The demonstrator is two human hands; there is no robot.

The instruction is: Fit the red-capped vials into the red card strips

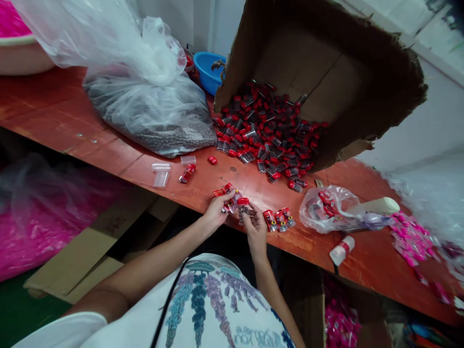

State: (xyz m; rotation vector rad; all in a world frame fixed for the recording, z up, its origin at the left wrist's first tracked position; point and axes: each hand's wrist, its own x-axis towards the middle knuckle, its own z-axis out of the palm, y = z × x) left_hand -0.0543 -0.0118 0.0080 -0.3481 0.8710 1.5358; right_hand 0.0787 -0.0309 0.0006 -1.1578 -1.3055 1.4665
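Observation:
At the near edge of the red wooden table (72,121), my left hand (216,211) is closed on a small bundle of red labels or packets (227,193). My right hand (254,227) pinches a small clear vial with a red cap (243,206), held right beside the left hand's bundle. Three finished red-capped vials (279,218) lie on the table just right of my right hand. A tipped cardboard box (326,72) spills a heap of several red-capped vials (266,133) onto the table behind my hands.
A large clear plastic bag of dark beads (152,106) lies left of the box. Loose clear vials (161,174) and a red vial (187,173) lie near it. A small plastic bag (328,208), a white bottle (341,250), pink pieces (411,239) and a blue bowl (208,70) are also there.

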